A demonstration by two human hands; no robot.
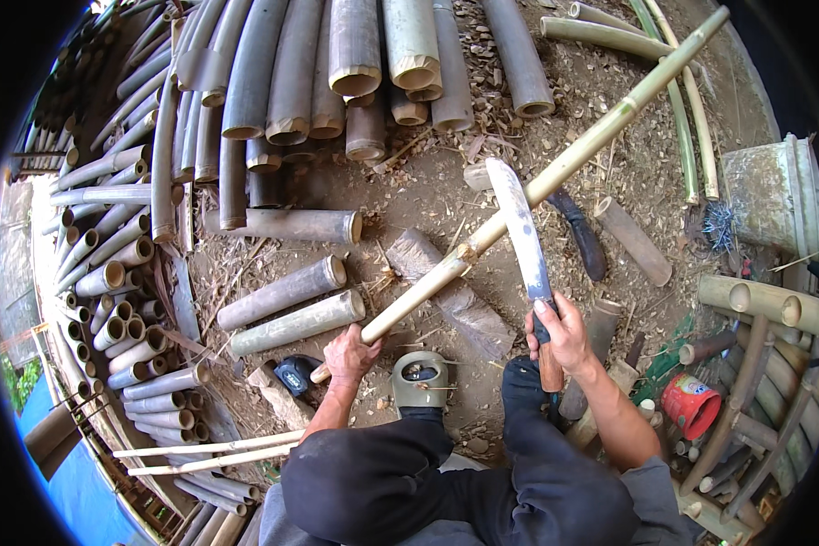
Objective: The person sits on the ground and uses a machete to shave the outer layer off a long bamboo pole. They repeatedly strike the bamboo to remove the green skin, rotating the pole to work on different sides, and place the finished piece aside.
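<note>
While our left hand [350,353] clamped the pole [569,162] near left — our right hand [562,335], the knife [519,221] — we needed shallow strokes.

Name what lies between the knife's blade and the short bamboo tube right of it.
In the head view, a dark, curved object lies on the ground between blade and tube.

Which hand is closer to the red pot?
Right. The right hand, holding the knife, is left of the red pot; the left hand, holding the pole, is much farther left.
</note>
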